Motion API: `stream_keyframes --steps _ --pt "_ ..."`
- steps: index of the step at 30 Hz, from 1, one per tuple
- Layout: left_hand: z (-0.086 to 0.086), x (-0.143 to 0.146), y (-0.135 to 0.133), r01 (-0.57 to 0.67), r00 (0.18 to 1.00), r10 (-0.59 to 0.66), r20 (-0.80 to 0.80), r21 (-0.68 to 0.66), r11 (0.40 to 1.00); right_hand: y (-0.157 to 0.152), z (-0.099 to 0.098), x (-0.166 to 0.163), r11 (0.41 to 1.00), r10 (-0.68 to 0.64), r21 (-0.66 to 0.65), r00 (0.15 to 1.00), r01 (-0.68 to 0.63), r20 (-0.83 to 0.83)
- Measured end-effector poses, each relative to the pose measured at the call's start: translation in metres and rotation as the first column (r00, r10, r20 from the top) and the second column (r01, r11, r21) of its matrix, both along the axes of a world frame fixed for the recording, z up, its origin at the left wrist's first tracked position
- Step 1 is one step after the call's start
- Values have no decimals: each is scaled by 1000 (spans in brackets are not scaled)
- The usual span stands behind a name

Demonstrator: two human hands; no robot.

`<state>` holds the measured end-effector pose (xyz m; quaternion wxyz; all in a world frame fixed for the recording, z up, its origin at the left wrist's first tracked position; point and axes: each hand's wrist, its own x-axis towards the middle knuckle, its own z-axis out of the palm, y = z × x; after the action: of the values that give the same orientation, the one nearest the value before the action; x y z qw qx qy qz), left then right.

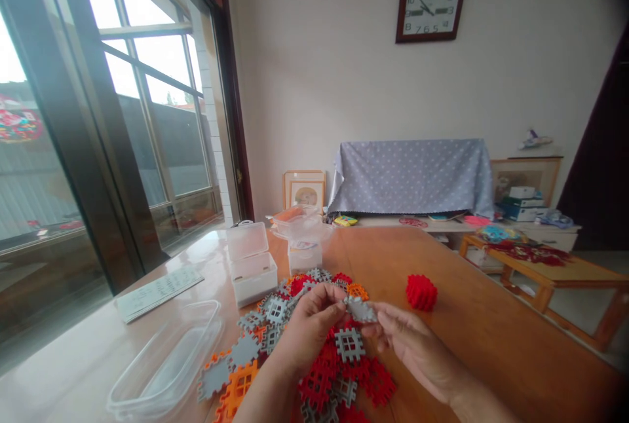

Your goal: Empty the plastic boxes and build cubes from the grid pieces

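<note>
My left hand [308, 326] and my right hand [411, 344] meet over a heap of flat interlocking tiles [314, 357] in grey, red and orange on the wooden table [481, 338]. Both hands pinch grey tile pieces [360, 309] held between them, fingers closed on them. A finished red tile cube [421, 292] stands on the table just beyond my right hand, apart from the heap.
A clear plastic lid [167, 364] lies at front left, with a printed sheet [158, 291] behind it. An open clear box [250, 271] and clear containers [303, 238] stand past the heap. A low wooden table [550, 272] is on the right, windows on the left.
</note>
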<state>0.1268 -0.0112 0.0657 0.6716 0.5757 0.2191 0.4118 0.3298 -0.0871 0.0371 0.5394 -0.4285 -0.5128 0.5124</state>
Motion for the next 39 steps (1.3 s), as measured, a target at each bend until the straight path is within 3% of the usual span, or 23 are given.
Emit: stream_keyframes --steps 3,7,10,14,18,26,33,39 --pt "0 4 -5 70 997 -71 -24 -19 997 -3 6 2 998 62 9 998 -62 5" --pt "-2 7 -7 68 997 -69 -28 -49 996 -1 6 7 994 98 50 994 -101 53" --pt "-5 9 -7 75 996 -77 -33 -57 996 1 0 10 993 16 111 972 -43 232" --pt "-10 12 -6 82 995 -85 -60 -53 995 1 -1 10 967 -146 253 835 8 530" --pt "-11 14 -4 65 990 -69 -120 -30 997 1 2 19 960 -193 280 768 18 610" --pt "-3 -3 11 -189 958 208 -198 108 976 9 -10 76 939 -342 231 625 255 701" --pt "-5 -15 22 -286 935 302 -184 108 952 17 -34 90 948 -305 195 552 250 776" --pt "-3 -18 24 -322 924 333 -187 86 943 19 -41 94 955 -280 176 537 238 795"
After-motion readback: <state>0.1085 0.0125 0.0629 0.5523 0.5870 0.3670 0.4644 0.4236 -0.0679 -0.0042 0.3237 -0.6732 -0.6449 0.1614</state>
